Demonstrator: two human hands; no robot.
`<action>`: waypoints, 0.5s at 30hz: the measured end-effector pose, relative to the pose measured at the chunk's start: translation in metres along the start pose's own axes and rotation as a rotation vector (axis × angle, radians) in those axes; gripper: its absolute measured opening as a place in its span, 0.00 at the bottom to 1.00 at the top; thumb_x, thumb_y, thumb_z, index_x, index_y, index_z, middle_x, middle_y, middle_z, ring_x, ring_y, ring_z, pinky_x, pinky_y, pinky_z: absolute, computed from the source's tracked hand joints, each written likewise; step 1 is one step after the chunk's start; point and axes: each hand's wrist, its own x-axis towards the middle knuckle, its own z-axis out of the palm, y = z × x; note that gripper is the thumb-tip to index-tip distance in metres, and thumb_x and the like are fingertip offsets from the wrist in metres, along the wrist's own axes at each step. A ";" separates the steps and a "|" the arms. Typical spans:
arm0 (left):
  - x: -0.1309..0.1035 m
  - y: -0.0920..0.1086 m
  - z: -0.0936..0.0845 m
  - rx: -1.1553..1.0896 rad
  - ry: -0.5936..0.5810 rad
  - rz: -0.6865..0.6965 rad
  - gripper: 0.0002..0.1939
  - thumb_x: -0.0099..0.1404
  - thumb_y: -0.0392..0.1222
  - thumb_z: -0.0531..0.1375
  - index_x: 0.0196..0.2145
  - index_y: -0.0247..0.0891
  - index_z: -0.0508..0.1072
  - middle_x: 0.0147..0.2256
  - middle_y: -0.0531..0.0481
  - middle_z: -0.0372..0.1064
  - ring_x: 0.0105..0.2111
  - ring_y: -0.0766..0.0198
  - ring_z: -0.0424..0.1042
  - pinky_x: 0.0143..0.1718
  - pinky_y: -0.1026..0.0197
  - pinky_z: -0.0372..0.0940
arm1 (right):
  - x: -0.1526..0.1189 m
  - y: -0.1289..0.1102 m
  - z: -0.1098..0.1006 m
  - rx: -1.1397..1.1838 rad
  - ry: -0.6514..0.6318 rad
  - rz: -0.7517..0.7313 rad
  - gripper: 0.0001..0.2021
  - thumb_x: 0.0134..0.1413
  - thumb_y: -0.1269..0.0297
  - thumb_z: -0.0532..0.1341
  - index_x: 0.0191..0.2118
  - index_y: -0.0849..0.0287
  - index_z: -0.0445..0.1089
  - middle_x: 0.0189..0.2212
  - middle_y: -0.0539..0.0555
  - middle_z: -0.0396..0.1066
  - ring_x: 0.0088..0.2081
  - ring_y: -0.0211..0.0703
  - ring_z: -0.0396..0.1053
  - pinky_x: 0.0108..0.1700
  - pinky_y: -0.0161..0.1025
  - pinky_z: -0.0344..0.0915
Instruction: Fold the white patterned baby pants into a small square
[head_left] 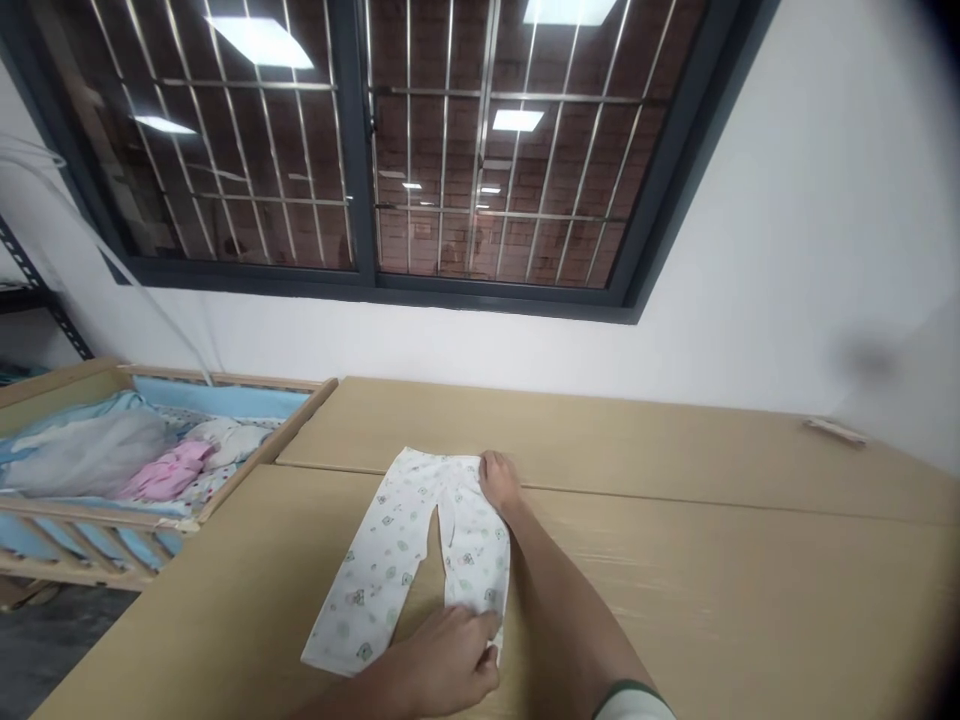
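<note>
A pair of small white trousers (397,560) with a scattered green print lies spread on the brown tabletop, its waistband away from me and both legs toward me. My right hand (500,485) is closed on the right corner of the waistband. Down at the hem of the right-hand leg, my left hand (457,655) has its fingers curled in on the cloth. The left-hand leg lies flat, its hem partly behind my left forearm. Both hands hide the bits of fabric they grip.
The brown tabletop (675,590) has a seam across it. At the left stands a wooden crib (247,455) with blue lining, holding a pink cloth (172,470) and other fabric. A small flat item (836,431) lies at the back right. Behind is a barred window (487,150).
</note>
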 end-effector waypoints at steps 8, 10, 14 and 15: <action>-0.024 -0.005 -0.013 -0.205 0.193 -0.152 0.04 0.68 0.39 0.53 0.36 0.42 0.67 0.29 0.51 0.68 0.35 0.57 0.69 0.33 0.59 0.58 | -0.002 -0.012 -0.010 0.257 0.033 0.044 0.11 0.65 0.69 0.51 0.40 0.59 0.70 0.41 0.61 0.74 0.47 0.49 0.69 0.53 0.41 0.61; -0.029 -0.006 -0.017 -0.280 0.233 -0.182 0.04 0.68 0.39 0.53 0.35 0.42 0.66 0.27 0.53 0.66 0.32 0.59 0.68 0.31 0.60 0.57 | 0.002 -0.019 -0.015 0.363 0.058 0.097 0.11 0.64 0.68 0.50 0.39 0.59 0.70 0.39 0.60 0.75 0.45 0.49 0.70 0.50 0.40 0.63; -0.043 -0.003 -0.029 -0.499 0.351 -0.181 0.07 0.70 0.43 0.51 0.33 0.43 0.64 0.25 0.55 0.63 0.26 0.63 0.64 0.29 0.62 0.57 | 0.022 -0.037 -0.026 0.614 0.080 0.246 0.11 0.61 0.65 0.51 0.35 0.59 0.70 0.33 0.56 0.74 0.38 0.46 0.71 0.40 0.38 0.66; -0.048 -0.002 -0.032 -0.555 0.397 -0.168 0.09 0.70 0.45 0.51 0.32 0.43 0.64 0.25 0.55 0.63 0.27 0.63 0.65 0.30 0.62 0.59 | 0.029 -0.044 -0.029 0.686 0.065 0.279 0.10 0.59 0.66 0.52 0.33 0.59 0.69 0.29 0.55 0.73 0.35 0.45 0.71 0.37 0.37 0.66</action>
